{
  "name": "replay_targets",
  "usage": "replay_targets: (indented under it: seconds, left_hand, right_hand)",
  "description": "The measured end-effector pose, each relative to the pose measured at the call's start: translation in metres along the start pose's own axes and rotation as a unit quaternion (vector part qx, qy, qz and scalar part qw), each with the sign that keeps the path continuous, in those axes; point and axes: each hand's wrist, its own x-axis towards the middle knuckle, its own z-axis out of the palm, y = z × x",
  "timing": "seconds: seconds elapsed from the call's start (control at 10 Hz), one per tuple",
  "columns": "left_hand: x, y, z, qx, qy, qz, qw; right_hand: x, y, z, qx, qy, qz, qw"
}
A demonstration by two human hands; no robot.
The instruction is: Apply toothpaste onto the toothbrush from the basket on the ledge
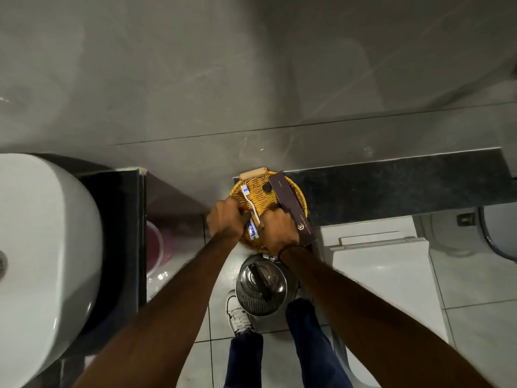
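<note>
Over the woven basket (299, 197) on the ledge (391, 180), the left hand (227, 217) and right hand (279, 227) close around a toothpaste tube (252, 229) and white toothbrush (249, 202), apparently at pick-up, with uncapping and squeezing likely next.

Both hands (253, 219) over basket (300, 197) (wicker)

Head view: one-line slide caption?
Both hands, left and right, meet over the wicker basket on the ledge, handling the toothbrush and a small tube.
</note>
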Motion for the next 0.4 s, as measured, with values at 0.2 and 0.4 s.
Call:
replay_targets:
  seconds: [0.2,0.4]
  left_hand:
    - [-0.023,-0.005,-0.038,0.017,0.045,0.066,0.997]
    - [-0.058,-0.015,-0.119,0.095,0.181,0.285,0.936]
  right_hand:
    - [-0.019,-0.005,-0.013,0.049,-0.021,-0.001,0.999]
    - [-0.049,-0.017,-0.083,0.174,0.079,-0.016,0.981]
